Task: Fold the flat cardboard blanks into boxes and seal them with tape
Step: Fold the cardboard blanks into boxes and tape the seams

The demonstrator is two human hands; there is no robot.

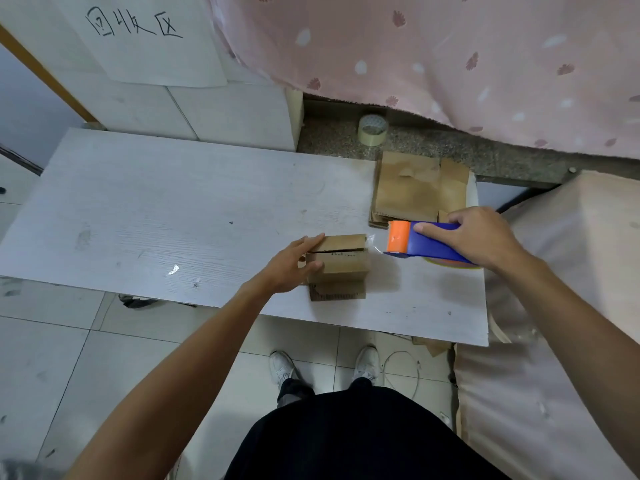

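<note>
A small folded cardboard box (341,261) stands on the white table (156,220), its top flaps closed with a dark seam between them. My left hand (294,265) holds the box's left side, fingers along the top edge and thumb against the front. My right hand (474,237) grips a blue tape dispenser (429,245) with an orange roller, just right of the box. A strip of clear tape (375,245) runs from the roller to the box's right top edge. A stack of flat cardboard blanks (412,188) lies behind the dispenser.
A spare roll of clear tape (372,129) sits on the stone ledge at the back. White blocks with a handwritten paper sign (145,32) stand at the back left. A pink patterned cloth (450,57) hangs at the back right, and a covered surface (554,306) borders the table's right edge.
</note>
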